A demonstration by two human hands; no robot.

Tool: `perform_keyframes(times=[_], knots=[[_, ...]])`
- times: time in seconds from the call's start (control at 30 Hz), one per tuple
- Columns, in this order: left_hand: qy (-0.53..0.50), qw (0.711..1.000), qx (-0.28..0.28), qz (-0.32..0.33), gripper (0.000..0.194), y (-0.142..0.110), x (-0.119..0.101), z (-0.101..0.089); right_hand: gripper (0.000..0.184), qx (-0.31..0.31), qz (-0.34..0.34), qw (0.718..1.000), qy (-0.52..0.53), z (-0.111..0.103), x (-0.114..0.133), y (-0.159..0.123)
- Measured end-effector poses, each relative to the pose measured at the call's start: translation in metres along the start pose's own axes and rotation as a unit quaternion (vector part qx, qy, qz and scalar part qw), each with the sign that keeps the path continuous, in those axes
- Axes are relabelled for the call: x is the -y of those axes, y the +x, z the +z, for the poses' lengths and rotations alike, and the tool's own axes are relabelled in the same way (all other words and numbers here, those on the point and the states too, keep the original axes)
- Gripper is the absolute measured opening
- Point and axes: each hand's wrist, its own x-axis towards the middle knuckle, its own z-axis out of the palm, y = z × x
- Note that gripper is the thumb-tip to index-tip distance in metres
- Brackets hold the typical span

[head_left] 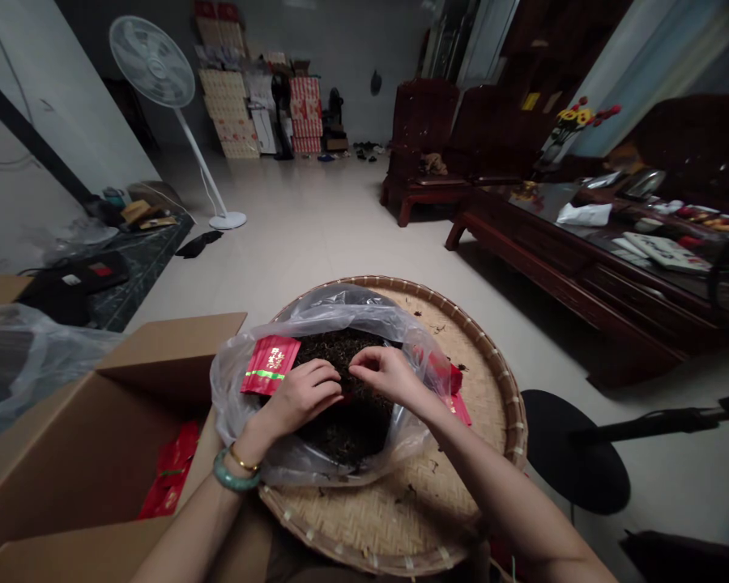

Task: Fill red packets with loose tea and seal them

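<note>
My left hand (304,394) rests over a clear plastic bag (364,312) of dark loose tea leaves (346,425). Its fingers are curled around a red foil packet (271,364) with gold lettering. My right hand (384,374) is beside it, fingertips pinched together over the tea; what they hold is too small to see. The bag sits on a round woven bamboo tray (492,364). More red packets (457,398) lie on the tray by the bag's right side.
An open cardboard box (97,437) on my left holds red packets (173,470). A dark wooden table (583,259) and chairs stand at right, a white pedestal fan (158,73) at back left, a black stool (574,453) beside the tray.
</note>
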Motion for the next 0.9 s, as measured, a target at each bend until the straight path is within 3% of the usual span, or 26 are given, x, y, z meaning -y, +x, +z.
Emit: perform_keyframes(times=[0.1, 0.2, 0.37, 0.57, 0.73, 0.9], knots=[[-0.002, 1.0, 0.002, 0.007, 0.009, -0.001, 0.002, 0.002, 0.011, -0.014, 0.04, 0.999, 0.007, -0.004, -0.011, -0.003], [0.0, 1.0, 0.008, 0.004, 0.012, -0.001, 0.002, 0.003, 0.016, -0.003, -0.03, 0.999, -0.04, -0.006, -0.014, -0.011], [-0.004, 1.0, 0.024, -0.004, 0.013, -0.002, 0.002, 0.003, 0.022, 0.095, -0.14, 0.973, -0.157, -0.001, -0.002, -0.022], [-0.029, 0.999, 0.035, -0.019, 0.016, -0.004, -0.002, 0.003, 0.02, 0.18, -0.128, 0.924, -0.312, 0.0, 0.01, -0.019], [-0.038, 0.998, 0.053, -0.02, 0.016, -0.004, -0.005, 0.0, 0.015, 0.198, -0.138, 0.945, -0.219, -0.01, 0.01, -0.016], [-0.024, 0.999, 0.048, -0.009, 0.018, -0.008, -0.002, 0.001, 0.012, 0.138, -0.1, 0.979, -0.108, -0.024, 0.006, -0.018]])
